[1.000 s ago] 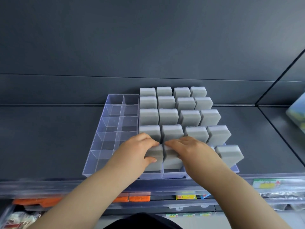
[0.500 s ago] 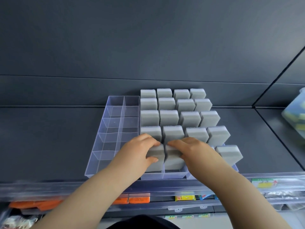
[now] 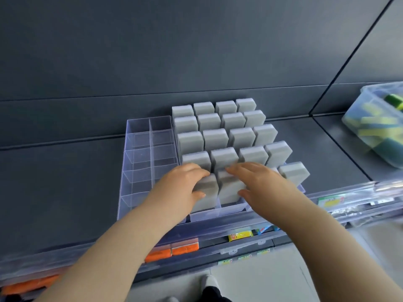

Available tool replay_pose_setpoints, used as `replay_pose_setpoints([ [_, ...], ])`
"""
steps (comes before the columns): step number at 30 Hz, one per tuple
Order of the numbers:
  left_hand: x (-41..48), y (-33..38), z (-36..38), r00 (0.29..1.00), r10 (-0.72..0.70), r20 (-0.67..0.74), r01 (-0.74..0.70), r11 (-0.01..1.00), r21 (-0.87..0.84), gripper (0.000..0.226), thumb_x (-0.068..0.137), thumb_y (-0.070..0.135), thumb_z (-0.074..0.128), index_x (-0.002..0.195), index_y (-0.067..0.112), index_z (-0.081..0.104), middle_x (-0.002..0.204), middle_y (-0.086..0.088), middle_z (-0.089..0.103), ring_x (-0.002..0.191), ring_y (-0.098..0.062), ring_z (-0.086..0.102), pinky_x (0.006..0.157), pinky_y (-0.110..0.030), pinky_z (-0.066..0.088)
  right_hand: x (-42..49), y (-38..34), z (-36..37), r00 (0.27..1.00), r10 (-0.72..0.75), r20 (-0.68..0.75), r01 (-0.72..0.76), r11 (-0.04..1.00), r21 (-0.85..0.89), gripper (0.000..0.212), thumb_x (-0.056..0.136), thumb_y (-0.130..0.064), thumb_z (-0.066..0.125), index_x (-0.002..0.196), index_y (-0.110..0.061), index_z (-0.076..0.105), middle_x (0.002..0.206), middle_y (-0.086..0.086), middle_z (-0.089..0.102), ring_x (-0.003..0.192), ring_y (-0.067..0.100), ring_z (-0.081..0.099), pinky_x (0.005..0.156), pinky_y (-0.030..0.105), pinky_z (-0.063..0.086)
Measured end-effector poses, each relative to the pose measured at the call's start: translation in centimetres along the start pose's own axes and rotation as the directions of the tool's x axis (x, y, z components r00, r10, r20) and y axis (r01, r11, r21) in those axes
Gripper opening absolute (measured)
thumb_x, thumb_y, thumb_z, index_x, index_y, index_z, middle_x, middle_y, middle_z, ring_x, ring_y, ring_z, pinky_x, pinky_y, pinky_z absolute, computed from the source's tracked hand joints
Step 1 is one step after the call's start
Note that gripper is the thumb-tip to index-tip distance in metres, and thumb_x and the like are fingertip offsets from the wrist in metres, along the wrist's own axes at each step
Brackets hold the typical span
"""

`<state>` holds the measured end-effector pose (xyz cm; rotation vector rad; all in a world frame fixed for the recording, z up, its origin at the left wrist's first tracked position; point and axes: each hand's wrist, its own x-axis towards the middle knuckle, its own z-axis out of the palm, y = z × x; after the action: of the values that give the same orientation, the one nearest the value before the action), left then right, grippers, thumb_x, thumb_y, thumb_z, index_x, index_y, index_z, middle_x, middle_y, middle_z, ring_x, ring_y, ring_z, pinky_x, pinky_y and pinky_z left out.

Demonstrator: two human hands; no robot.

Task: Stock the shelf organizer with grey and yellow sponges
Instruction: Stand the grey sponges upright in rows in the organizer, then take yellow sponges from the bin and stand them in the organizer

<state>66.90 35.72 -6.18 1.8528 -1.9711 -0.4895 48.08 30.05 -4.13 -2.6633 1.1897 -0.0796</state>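
**Both hands on the front row of grey sponges**

The clear shelf organizer (image 3: 139,127) sits on the dark shelf (image 3: 65,182), divided into a grid of small compartments. Grey sponges (image 3: 220,138) stand upright on end in its four right-hand columns, one per compartment, running from the back row to the front. The two left-hand columns show only their clear dividers. Well off to your right, on the next shelf section, a clear tub (image 3: 370,92) holds a loose heap of yellow sponges (image 3: 375,120) mixed with blue and green pieces.

Your left hand (image 3: 183,184) reaches in from below left and grips the front-left sponge (image 3: 207,192): the fingers curl over its top edge and the thumb presses on its near face. Your right hand (image 3: 259,184) comes in from below right and holds the second front sponge (image 3: 229,188) the same way, fingers over the top and thumb low on the front. The fingertips of the two hands nearly meet above the gap between these two sponges. Both sponges stand in their front-row compartments, side by side. Your right hand hides the third front compartment, and the front-right sponge (image 3: 294,175) stands clear of it.

Below the shelf edge, orange packs (image 3: 174,249) line a lower shelf.
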Motion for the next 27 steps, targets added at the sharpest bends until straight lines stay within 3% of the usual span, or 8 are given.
replay_pose_setpoints([
  [3, 0.1, 0.0, -0.1, 0.999, 0.044, -0.007, -0.044, 0.999, 0.015, 0.051, 0.089, 0.028, 0.061, 0.137, 0.03, 0.043, 0.133, 0.015, 0.044, 0.121, -0.008, 0.039, 0.096, -0.024, 0.035, -0.6, -0.1, 0.6, 0.996, 0.02, -0.09, -0.017, 0.999, 0.032, 0.055, 0.089, -0.016, 0.058, 0.139, -0.024, 0.038, 0.144, -0.008, 0.038, 0.134, 0.011, 0.031, 0.105, 0.019, 0.025],
  [5, 0.1, 0.6, -0.3, 0.996, 0.076, -0.037, -0.071, 0.991, 0.114, 0.051, 0.088, 0.031, 0.063, 0.136, 0.029, 0.045, 0.131, 0.013, 0.046, 0.122, -0.01, 0.04, 0.092, -0.028, 0.039, -1.4, 0.1, 0.9, 0.986, 0.034, -0.164, -0.027, 0.999, 0.046, 0.052, 0.083, -0.013, 0.066, 0.132, -0.018, 0.049, 0.136, -0.001, 0.049, 0.128, 0.017, 0.042, 0.103, 0.024, 0.03],
  [7, 0.2, 1.7, -0.3, 0.972, 0.206, -0.111, -0.176, 0.957, 0.231, 0.042, 0.082, 0.026, 0.07, 0.122, 0.02, 0.061, 0.114, 0.004, 0.06, 0.106, -0.021, 0.055, 0.076, -0.035, 0.049, -2.7, 0.7, 1.0, 0.961, 0.016, -0.276, -0.006, 0.999, 0.039, 0.047, 0.078, -0.009, 0.071, 0.122, -0.011, 0.057, 0.125, 0.005, 0.059, 0.118, 0.022, 0.053, 0.099, 0.029, 0.036],
  [9, 0.4, 3.2, 0.5, 0.914, 0.348, -0.211, -0.28, 0.914, 0.294, 0.028, 0.08, 0.025, 0.064, 0.105, 0.012, 0.069, 0.095, -0.003, 0.066, 0.086, -0.028, 0.062, 0.063, -0.037, 0.053, -4.4, 1.7, 0.6, 0.931, 0.03, -0.365, -0.013, 0.999, 0.049, 0.041, 0.079, -0.012, 0.068, 0.12, -0.01, 0.059, 0.121, 0.004, 0.061, 0.114, 0.02, 0.054, 0.095, 0.027, 0.039],
  [13, 0.8, 8.5, 2.9, 0.853, 0.47, -0.226, -0.396, 0.865, 0.307, 0.031, 0.083, 0.025, 0.05, 0.104, 0.01, 0.068, 0.093, -0.005, 0.066, 0.082, -0.028, 0.061, 0.064, -0.038, 0.051, -9.2, 4.8, -0.9, 0.871, 0.172, -0.461, -0.12, 0.983, 0.139, 0.041, 0.084, -0.028, 0.056, 0.122, -0.012, 0.058, 0.123, 0.0, 0.06, 0.115, 0.014, 0.05, 0.095, 0.017, 0.034],
  [19, 1.7, 18.0, 11.0, 0.826, 0.522, -0.214, -0.465, 0.845, 0.264, 0.032, 0.084, 0.027, 0.048, 0.104, 0.013, 0.069, 0.088, -0.003, 0.065, 0.076, -0.026, 0.061, 0.059, -0.037, 0.05, -19.4, 13.4, -0.8, 0.808, 0.394, -0.438, -0.314, 0.917, 0.246, 0.04, 0.087, -0.034, 0.057, 0.124, -0.019, 0.057, 0.125, -0.005, 0.057, 0.117, 0.013, 0.051, 0.093, 0.011, 0.028],
  [25, 2.9, 28.5, 22.3, 0.882, 0.469, -0.034, -0.445, 0.856, 0.264, 0.036, 0.079, 0.034, 0.041, 0.092, 0.023, 0.072, 0.08, 0.007, 0.066, 0.07, -0.017, 0.063, 0.055, -0.027, 0.049, -31.4, 25.0, 1.6, 0.772, 0.609, -0.179, -0.558, 0.786, 0.266, 0.04, 0.092, -0.039, 0.049, 0.131, -0.03, 0.046, 0.135, -0.012, 0.047, 0.12, 0.009, 0.047, 0.095, 0.019, 0.034],
  [27, 3.6, 31.7, 25.1, 0.878, 0.479, 0.022, -0.463, 0.837, 0.292, 0.037, 0.077, 0.036, 0.039, 0.088, 0.025, 0.072, 0.076, 0.01, 0.066, 0.066, -0.015, 0.063, 0.052, -0.026, 0.048, -34.6, 27.7, 1.8, 0.75, 0.643, -0.158, -0.596, 0.759, 0.26, 0.037, 0.093, -0.039, 0.047, 0.129, -0.031, 0.047, 0.132, -0.012, 0.049, 0.116, 0.008, 0.049, 0.092, 0.02, 0.038],
])
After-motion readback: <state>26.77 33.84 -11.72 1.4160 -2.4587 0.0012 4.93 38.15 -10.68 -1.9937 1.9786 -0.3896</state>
